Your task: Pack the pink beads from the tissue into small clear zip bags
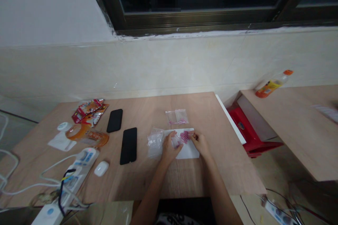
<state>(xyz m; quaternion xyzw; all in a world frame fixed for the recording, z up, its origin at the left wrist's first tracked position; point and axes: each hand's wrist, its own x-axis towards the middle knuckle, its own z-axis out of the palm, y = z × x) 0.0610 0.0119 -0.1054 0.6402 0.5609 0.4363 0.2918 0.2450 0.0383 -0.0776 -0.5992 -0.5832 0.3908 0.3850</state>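
Observation:
A small heap of pink beads (185,136) lies on a white sheet of paper (188,153). My left hand (169,149) is closed on a small clear plastic bag (175,141) held beside the beads, over the paper. At the right side of the heap, my right hand (200,144) has its fingertips pinched together; whatever is between them is too small to make out. Left of the paper lies a stack of clear plastic bags (155,144). Behind the paper are small clear bags (176,117) with a few pink beads along their lower edges.
Two black phones (128,146) lie to the left, near a white earbud case (101,168). Further left are an orange bottle (88,135) on its side, snack packets (91,111) and a power strip (81,168) with cables. Another table (295,123) stands right, across a gap.

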